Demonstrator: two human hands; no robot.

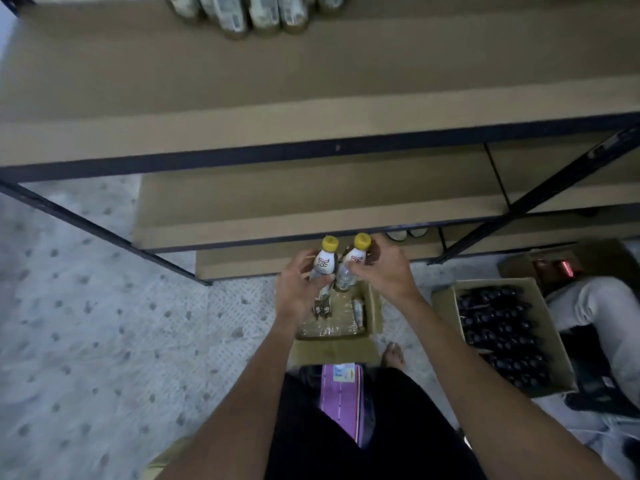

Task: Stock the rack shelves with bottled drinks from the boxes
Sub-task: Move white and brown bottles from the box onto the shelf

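My left hand [299, 289] grips a yellow-capped bottle with a white label [326, 259]. Beside it, my right hand [382, 271] grips a second yellow-capped bottle [354, 263]. Both bottles are upright and held just above an open cardboard box [375, 313] on the floor, which holds more bottles in plastic wrap. Ahead stands the rack with its wide brown shelf [311, 91]; several bottles [256, 13] stand at the shelf's far edge. Lower shelves [311, 202] show beneath it.
A second open box [554, 344] of dark bottles sits on the floor to the right. Beyond it another person's light-trousered leg [599, 306] and another box [561, 261] appear. The rack's dark metal frame [104, 230] slants at left. My bare foot [393, 355] stands near the box.
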